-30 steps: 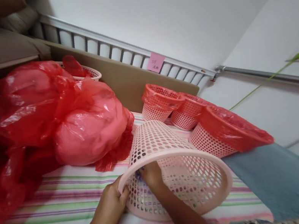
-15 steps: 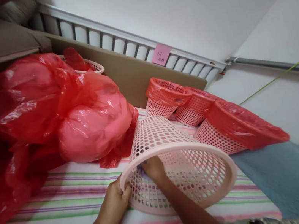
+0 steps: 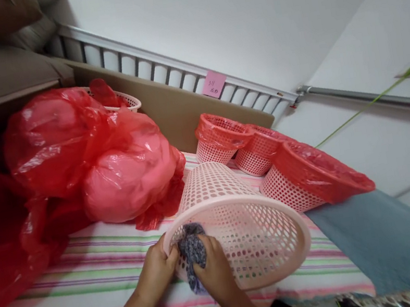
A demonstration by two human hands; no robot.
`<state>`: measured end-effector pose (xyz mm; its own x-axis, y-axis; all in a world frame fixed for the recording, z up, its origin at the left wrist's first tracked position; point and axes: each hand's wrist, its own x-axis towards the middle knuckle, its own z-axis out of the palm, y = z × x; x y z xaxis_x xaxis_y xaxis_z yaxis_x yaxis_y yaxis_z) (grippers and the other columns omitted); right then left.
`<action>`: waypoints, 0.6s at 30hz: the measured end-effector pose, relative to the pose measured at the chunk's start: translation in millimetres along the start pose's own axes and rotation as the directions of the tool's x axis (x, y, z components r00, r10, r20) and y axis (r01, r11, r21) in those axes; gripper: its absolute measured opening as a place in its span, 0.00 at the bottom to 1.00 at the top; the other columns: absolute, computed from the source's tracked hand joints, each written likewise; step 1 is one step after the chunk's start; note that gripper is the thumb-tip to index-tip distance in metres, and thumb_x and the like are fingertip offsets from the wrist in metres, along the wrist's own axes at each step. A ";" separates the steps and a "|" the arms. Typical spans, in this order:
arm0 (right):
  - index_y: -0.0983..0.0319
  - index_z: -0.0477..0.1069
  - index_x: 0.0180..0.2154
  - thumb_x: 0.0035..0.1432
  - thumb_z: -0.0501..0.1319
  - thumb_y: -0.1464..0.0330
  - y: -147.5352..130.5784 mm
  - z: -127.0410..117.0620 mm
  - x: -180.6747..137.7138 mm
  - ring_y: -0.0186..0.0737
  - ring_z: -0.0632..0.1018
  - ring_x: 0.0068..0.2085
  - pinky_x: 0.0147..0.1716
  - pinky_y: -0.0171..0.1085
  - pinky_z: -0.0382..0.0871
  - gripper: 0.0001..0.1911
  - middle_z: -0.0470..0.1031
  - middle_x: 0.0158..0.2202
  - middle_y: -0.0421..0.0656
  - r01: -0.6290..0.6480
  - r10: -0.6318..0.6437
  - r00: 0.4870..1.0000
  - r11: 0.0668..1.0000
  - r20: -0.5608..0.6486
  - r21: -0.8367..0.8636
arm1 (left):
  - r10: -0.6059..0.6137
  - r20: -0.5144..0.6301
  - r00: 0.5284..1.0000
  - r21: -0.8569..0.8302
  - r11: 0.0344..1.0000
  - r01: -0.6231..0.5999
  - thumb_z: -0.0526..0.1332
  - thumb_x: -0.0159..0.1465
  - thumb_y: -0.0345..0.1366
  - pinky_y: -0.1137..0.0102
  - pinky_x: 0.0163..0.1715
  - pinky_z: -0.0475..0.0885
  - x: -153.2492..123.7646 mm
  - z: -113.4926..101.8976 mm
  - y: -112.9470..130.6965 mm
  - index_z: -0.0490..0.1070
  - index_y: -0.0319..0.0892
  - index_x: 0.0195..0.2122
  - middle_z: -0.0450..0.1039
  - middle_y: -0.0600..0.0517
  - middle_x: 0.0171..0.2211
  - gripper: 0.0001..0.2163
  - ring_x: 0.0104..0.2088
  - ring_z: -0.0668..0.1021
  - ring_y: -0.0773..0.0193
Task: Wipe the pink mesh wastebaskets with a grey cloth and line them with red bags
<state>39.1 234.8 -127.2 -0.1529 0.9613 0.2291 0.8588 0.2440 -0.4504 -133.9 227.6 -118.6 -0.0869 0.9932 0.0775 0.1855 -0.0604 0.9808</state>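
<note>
A pale pink perforated plastic basket (image 3: 241,221) lies tilted on its side on a striped cloth (image 3: 101,262), its mouth facing me. My left hand (image 3: 157,273) grips the basket's rim at the left, fingers curled over the edge. My right hand (image 3: 214,273) is closed on a dark grey-blue rag (image 3: 193,253) and presses it against the rim and inner wall at the near left of the basket. A metal watch band shows on my left wrist.
Big red plastic bags (image 3: 83,164) bulge at the left. Three pink baskets lined with red bags (image 3: 270,163) stand in a row behind. A blue cloth (image 3: 383,243) lies at the right. Brown cardboard (image 3: 177,110) and a white railing back the surface.
My right hand has come out of the basket's inside to its near rim, and the rag is now visible in it. The basket has tipped slightly more toward me.
</note>
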 end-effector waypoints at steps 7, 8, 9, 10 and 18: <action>0.63 0.68 0.49 0.44 0.59 0.73 27.0 25.6 76.4 0.49 0.71 0.48 0.50 0.42 0.64 0.25 0.72 0.44 0.49 -0.011 0.010 1.000 0.989 -0.009 -0.148 | -0.204 0.120 0.972 -0.179 0.958 0.223 0.56 0.56 0.44 0.70 0.21 0.70 -2.3 15.7 -28.3 0.73 0.35 0.35 0.76 0.48 0.24 0.16 0.19 0.73 0.62; 0.63 0.69 0.48 0.46 0.59 0.72 31.0 26.9 93.4 0.49 0.71 0.48 0.50 0.42 0.64 0.23 0.73 0.44 0.49 -0.043 0.039 0.999 0.986 -0.027 -0.158 | -0.227 0.157 0.961 -0.161 0.954 0.252 0.55 0.57 0.45 0.71 0.17 0.67 -2.5 16.1 -30.4 0.73 0.34 0.33 0.74 0.49 0.21 0.17 0.16 0.70 0.66; 0.62 0.70 0.48 0.49 0.58 0.70 34.6 28.2 110.0 0.50 0.71 0.49 0.50 0.43 0.63 0.21 0.73 0.45 0.50 -0.072 0.065 0.997 0.985 -0.045 -0.158 | -0.238 0.182 0.954 -0.147 0.953 0.266 0.54 0.58 0.45 0.72 0.15 0.65 -2.5 15.8 -31.0 0.73 0.34 0.31 0.72 0.50 0.20 0.17 0.14 0.67 0.68; 0.61 0.70 0.47 0.51 0.57 0.68 37.9 29.8 125.5 0.49 0.71 0.50 0.51 0.43 0.62 0.19 0.73 0.46 0.49 -0.093 0.085 0.994 0.984 -0.062 -0.151 | -0.242 0.196 0.950 -0.141 0.952 0.271 0.53 0.58 0.45 0.73 0.15 0.64 -2.1 15.1 -30.2 0.72 0.34 0.31 0.71 0.51 0.20 0.17 0.14 0.66 0.69; 0.60 0.72 0.46 0.57 0.54 0.63 49.6 32.8 171.4 0.47 0.70 0.54 0.53 0.41 0.59 0.17 0.73 0.50 0.46 -0.130 0.123 0.990 0.984 -0.064 -0.122 | -0.187 0.224 0.956 -0.273 0.930 0.246 0.59 0.56 0.44 0.71 0.26 0.73 0.2 20.6 -22.2 0.70 0.35 0.46 0.77 0.44 0.36 0.21 0.32 0.78 0.58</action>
<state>39.5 415.9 -138.5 -0.0144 0.9739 0.2264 0.9246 0.0992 -0.3679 -117.9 231.2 -144.0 0.1018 0.9835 -0.1493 -0.1159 0.1607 0.9802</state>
